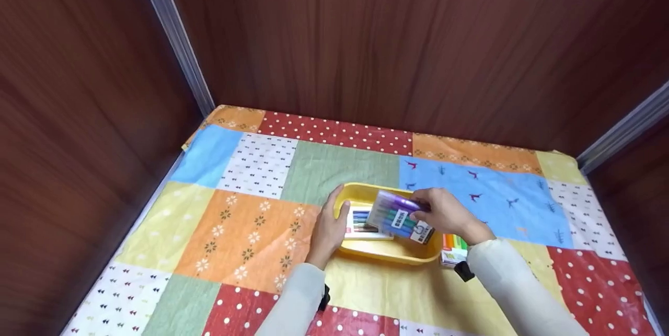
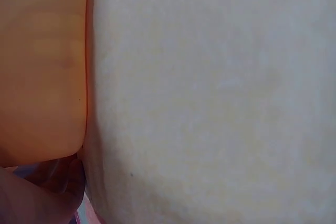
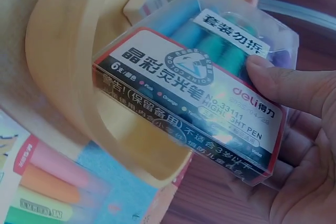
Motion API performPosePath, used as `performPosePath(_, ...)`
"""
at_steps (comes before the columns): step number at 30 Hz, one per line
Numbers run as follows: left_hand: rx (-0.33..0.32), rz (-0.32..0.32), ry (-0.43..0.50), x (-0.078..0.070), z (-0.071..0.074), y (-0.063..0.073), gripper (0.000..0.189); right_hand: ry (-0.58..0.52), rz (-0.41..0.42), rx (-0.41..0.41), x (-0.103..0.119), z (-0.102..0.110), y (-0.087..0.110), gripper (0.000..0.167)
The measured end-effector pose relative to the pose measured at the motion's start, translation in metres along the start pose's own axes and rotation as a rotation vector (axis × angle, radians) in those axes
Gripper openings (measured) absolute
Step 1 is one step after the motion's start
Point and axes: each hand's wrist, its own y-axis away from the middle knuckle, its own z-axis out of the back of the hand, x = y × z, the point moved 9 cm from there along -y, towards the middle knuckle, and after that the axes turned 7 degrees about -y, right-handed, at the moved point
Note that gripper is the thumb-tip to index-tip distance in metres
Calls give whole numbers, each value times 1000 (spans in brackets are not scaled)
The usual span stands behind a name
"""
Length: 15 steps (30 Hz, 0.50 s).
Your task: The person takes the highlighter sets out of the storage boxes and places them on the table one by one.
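Observation:
A yellow plastic basket [image 1: 387, 258] stands on the patchwork cloth. My left hand [image 1: 328, 226] grips its left end, the thumb over the rim and the fingers along the outer wall; the left wrist view shows part of that hand [image 2: 50, 198] under the basket wall [image 2: 42, 77]. My right hand [image 1: 447, 213] holds a clear pack of highlighters [image 1: 396, 217], tilted over the basket's right half. In the right wrist view the thumb presses the pack's face [image 3: 194, 87], with the fingers behind it. Inside the basket lies a white box [image 1: 360, 221] with coloured pens showing, partly hidden by the pack.
Right of the basket, under my right wrist, lies another pack of bright markers [image 1: 453, 247], its orange and green pens visible in the right wrist view [image 3: 58, 187]. Dark wood panels [image 1: 366, 54] stand behind and at both sides of the cloth-covered table [image 1: 251, 231].

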Motion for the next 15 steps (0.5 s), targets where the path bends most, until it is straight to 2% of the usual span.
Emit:
performPosePath(8, -5, 7, -10, 3, -1, 1, 49, -12, -28, -66, -2, 12, 7, 19)
performPosePath(12, -8, 19, -14, 3, -1, 1, 49, -29, -72, -86, -7, 17, 11, 23)
performPosePath(15, -8, 27, -17, 3, -1, 2, 49, -27, -66, -105, -9, 21, 15, 22)
